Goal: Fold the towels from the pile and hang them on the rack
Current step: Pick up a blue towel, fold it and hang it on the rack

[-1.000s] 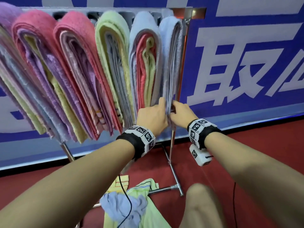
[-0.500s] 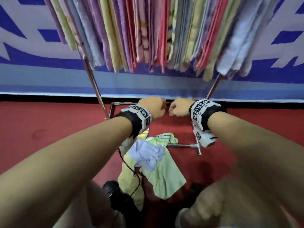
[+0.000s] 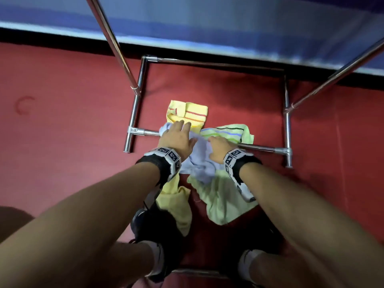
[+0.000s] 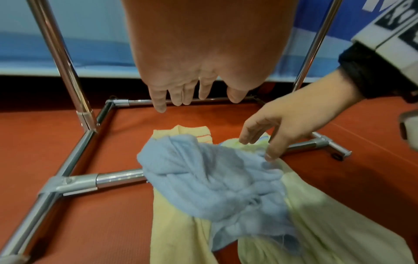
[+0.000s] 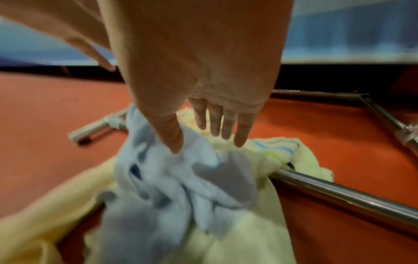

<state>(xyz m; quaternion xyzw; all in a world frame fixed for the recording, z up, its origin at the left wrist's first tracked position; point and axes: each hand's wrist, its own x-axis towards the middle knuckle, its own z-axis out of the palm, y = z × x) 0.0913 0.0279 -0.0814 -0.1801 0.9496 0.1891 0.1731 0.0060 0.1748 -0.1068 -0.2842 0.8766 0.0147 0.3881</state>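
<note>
A crumpled light blue towel lies on top of the floor pile, over a yellow striped towel and a pale green towel. My left hand hovers over the blue towel's far left edge with straight fingers and holds nothing. My right hand is open just right of it. In the right wrist view its thumb tip touches the blue cloth. The hanging towels are out of view.
The pile drapes over the rack's chrome base bar on a red floor. Two slanted rack uprights rise on either side. A blue wall panel runs behind. My black shoes stand close to the pile.
Both hands left the hung towels and dropped to the floor pile. Their curled fingers have straightened. The head view has tilted down from the rack top to the floor.
</note>
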